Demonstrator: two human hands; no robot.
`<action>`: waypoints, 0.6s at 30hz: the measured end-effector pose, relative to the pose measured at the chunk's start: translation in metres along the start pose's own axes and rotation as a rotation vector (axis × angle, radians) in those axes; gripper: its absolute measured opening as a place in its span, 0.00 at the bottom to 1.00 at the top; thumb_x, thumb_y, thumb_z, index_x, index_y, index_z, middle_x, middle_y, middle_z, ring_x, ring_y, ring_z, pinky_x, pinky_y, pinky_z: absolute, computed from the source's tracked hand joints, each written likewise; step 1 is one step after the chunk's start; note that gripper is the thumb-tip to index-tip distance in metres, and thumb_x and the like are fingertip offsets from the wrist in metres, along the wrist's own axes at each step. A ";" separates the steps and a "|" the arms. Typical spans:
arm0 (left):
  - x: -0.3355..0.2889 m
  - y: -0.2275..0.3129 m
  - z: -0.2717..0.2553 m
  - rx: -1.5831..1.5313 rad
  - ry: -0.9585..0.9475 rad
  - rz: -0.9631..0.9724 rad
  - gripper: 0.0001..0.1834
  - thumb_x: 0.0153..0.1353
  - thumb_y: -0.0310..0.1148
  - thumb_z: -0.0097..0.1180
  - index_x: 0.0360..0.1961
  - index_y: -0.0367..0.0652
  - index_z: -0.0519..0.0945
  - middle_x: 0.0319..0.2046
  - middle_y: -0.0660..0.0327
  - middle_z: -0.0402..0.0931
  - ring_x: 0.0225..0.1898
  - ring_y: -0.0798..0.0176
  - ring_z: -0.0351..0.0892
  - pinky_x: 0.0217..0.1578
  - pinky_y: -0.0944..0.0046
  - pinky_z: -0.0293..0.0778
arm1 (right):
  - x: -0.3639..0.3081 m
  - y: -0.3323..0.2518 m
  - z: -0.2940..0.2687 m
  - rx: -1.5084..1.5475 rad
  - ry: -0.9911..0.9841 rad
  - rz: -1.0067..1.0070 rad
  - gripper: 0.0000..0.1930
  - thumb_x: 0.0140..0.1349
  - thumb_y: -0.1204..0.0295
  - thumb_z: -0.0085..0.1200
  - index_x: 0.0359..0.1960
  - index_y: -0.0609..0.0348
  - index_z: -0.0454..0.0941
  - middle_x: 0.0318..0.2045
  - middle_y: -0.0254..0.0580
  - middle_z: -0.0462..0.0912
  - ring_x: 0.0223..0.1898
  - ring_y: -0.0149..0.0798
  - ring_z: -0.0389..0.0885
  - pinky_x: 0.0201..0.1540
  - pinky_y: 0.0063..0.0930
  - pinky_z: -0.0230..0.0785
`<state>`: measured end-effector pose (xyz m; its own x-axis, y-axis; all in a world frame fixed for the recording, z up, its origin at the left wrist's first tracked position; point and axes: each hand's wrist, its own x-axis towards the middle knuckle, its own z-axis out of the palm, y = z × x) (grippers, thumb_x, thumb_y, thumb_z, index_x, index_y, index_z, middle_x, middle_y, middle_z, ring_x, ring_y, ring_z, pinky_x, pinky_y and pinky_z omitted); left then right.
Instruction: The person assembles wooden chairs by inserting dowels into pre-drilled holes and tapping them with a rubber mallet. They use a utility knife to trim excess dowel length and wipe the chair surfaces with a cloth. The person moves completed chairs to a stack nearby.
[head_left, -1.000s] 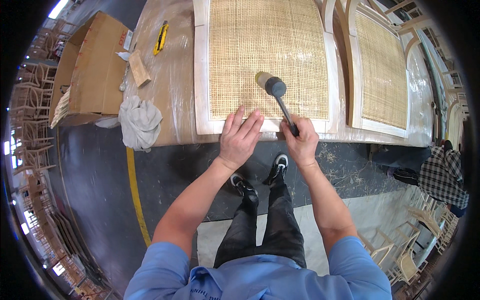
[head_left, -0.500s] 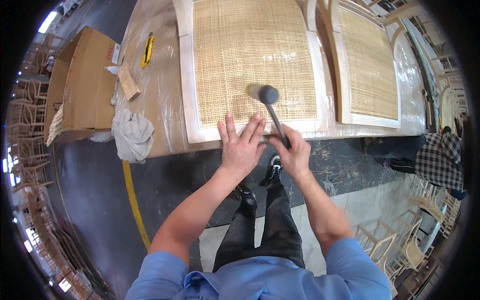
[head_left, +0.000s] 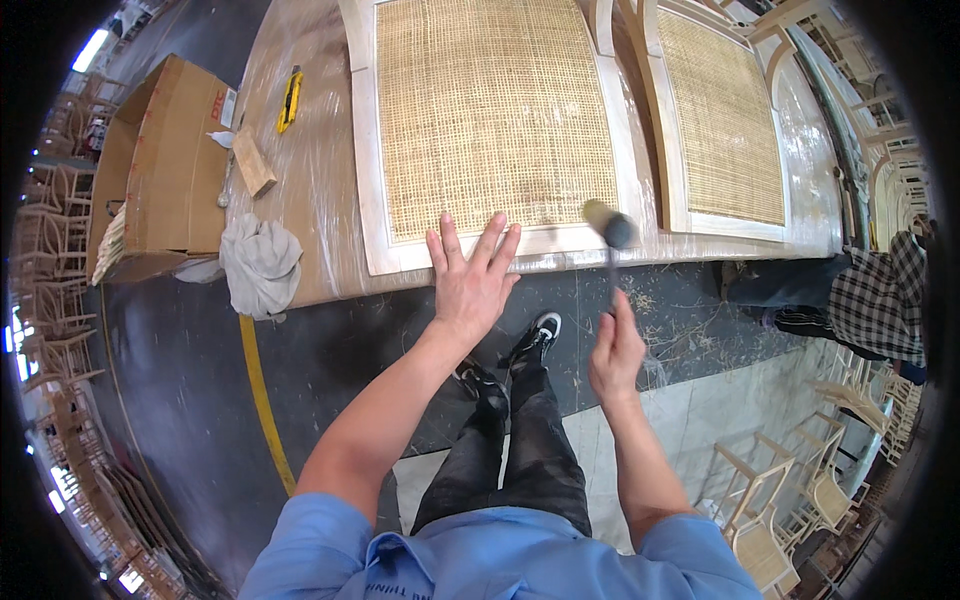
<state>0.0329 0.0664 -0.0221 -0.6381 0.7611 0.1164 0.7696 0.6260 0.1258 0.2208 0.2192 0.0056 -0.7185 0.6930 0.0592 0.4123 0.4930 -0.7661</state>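
Fingers (head_left: 489, 243) of left hand (head_left: 470, 295) spread, palm down, gripping nothing; tips on near edge of cane panel (head_left: 490, 120), center of frame. Right hand (head_left: 617, 355), right of center, clenched round handle of mallet (head_left: 620, 232). Mallet head up, blurred, seen over panel's lower right corner; contact with wood: cannot tell. Panel lies flat, top center of frame, woven cane inside pale wood border (head_left: 425, 257). Second panel (head_left: 725, 130), same kind, upper right, just beside the first. Both on film-wrapped table (head_left: 325, 190). Upper left of table: yellow cutter (head_left: 289, 100), blade end away from person; wood block (head_left: 253, 163) below it. Grey cloth (head_left: 260, 265) bunched at table's lower left corner, hanging over edge. Open carton (head_left: 185, 170) at left, pale sticks (head_left: 108, 247) poking out. Yellow line (head_left: 262, 400) on dark floor, lower left. Wooden chairs (head_left: 765, 545) lower right. Co-worker in checked shirt (head_left: 875, 300) at right edge, partly in view.
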 end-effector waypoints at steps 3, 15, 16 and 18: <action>0.002 -0.002 -0.001 0.010 -0.005 -0.011 0.43 0.64 0.52 0.63 0.78 0.61 0.61 0.79 0.66 0.52 0.74 0.15 0.44 0.71 0.18 0.40 | 0.012 -0.002 -0.003 -0.137 -0.199 0.100 0.20 0.75 0.73 0.49 0.66 0.62 0.74 0.47 0.60 0.86 0.47 0.55 0.88 0.49 0.37 0.77; -0.004 -0.015 -0.005 -0.111 -0.001 0.018 0.43 0.66 0.47 0.62 0.78 0.48 0.60 0.80 0.61 0.51 0.78 0.26 0.43 0.75 0.28 0.41 | 0.002 -0.021 0.022 0.061 -0.066 -0.123 0.20 0.75 0.72 0.51 0.66 0.58 0.76 0.42 0.59 0.86 0.42 0.58 0.87 0.47 0.39 0.78; -0.004 -0.018 -0.006 -0.136 -0.012 0.027 0.43 0.66 0.46 0.62 0.78 0.45 0.60 0.80 0.60 0.51 0.78 0.28 0.43 0.76 0.30 0.41 | -0.001 -0.015 0.030 0.074 -0.025 -0.170 0.20 0.75 0.72 0.52 0.66 0.58 0.76 0.42 0.59 0.86 0.42 0.57 0.87 0.47 0.39 0.78; -0.007 -0.027 -0.006 -0.162 -0.013 0.033 0.43 0.66 0.45 0.61 0.77 0.42 0.59 0.80 0.57 0.51 0.79 0.32 0.45 0.76 0.33 0.42 | 0.004 -0.022 0.034 0.056 -0.087 -0.113 0.20 0.74 0.72 0.52 0.66 0.59 0.76 0.42 0.58 0.86 0.42 0.57 0.87 0.47 0.39 0.78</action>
<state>0.0166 0.0435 -0.0203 -0.6115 0.7835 0.1106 0.7757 0.5660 0.2793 0.1894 0.1935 0.0014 -0.8054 0.5852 0.0937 0.2954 0.5335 -0.7925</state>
